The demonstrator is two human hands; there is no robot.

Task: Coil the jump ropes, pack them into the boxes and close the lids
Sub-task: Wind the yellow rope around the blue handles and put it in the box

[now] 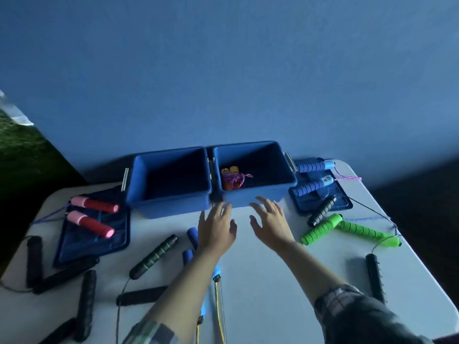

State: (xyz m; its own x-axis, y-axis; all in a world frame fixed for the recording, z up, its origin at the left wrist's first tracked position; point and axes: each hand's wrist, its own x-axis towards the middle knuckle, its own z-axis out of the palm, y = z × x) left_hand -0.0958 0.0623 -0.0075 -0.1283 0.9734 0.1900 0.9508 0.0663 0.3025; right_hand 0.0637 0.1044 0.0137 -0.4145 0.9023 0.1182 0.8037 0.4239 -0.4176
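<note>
Two open blue boxes stand side by side at the back of the table. The left box [171, 209] looks empty. The right box [258, 198] holds a coiled purple rope with orange and yellow handles [234, 178]. My left hand [216, 228] and my right hand [270, 223] hover just in front of the boxes, fingers spread, holding nothing. Under my left forearm lies a blue-handled rope [192, 235] with a yellow cord.
A lid [74, 247] at left carries a rope with red-pink handles [90, 223]. Another lid [345, 202] at right carries blue handles [313, 186]. Green handles [347, 230] lie at right, several black-handled ropes [155, 255] across the white table [260, 281].
</note>
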